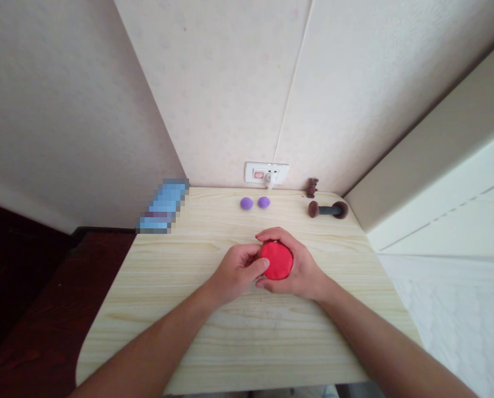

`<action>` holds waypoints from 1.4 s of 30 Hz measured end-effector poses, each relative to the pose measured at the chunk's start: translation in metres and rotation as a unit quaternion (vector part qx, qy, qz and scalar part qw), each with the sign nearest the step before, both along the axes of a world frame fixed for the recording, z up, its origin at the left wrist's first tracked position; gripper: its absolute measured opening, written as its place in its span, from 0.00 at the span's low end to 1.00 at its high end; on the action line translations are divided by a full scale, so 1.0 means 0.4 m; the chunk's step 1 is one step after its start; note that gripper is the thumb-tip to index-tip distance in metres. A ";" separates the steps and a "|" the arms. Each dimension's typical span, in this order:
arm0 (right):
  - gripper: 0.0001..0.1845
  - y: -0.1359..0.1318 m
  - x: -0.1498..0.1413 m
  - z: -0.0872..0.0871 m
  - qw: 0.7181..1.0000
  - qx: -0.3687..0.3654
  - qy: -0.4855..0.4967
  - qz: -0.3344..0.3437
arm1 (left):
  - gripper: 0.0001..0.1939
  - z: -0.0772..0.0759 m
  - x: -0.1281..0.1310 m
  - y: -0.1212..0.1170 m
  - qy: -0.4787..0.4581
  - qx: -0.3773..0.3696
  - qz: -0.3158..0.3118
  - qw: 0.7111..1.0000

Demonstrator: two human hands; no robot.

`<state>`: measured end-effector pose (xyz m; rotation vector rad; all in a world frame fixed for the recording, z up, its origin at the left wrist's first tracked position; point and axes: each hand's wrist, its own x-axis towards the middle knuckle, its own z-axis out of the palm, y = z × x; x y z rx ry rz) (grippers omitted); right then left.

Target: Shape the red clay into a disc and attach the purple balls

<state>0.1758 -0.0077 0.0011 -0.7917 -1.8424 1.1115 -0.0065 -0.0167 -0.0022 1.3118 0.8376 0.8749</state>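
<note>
Leads up from a light wood bench to a pale wall behind. Cups the right hand around the disc from its right, with fingers spread along the far edge and thumb curved round the near one; pinches the left edge with the left hand, thumb on top, other fingers partly hidden. Includes a blocky blue thing at the far left corner, too blurred to name. Has a dumbbell-like piece, brown-ended and dark in the middle, lying at the far right. Between the hands, shows a red disc — round and flat, seemingly soft clay, fairly well shaped; cannot tell whether lifted or resting. Beyond, near the wall, shows a small brown figure and two purple lumps side by side — apparently formed, unjoined to the red. Gives no clear sign of how much shaping remains.
</note>
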 end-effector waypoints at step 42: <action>0.40 -0.006 0.001 -0.025 0.994 0.008 -0.009 -0.109 | 0.18 -0.009 -0.003 -0.005 -0.033 -0.041 0.022 0.998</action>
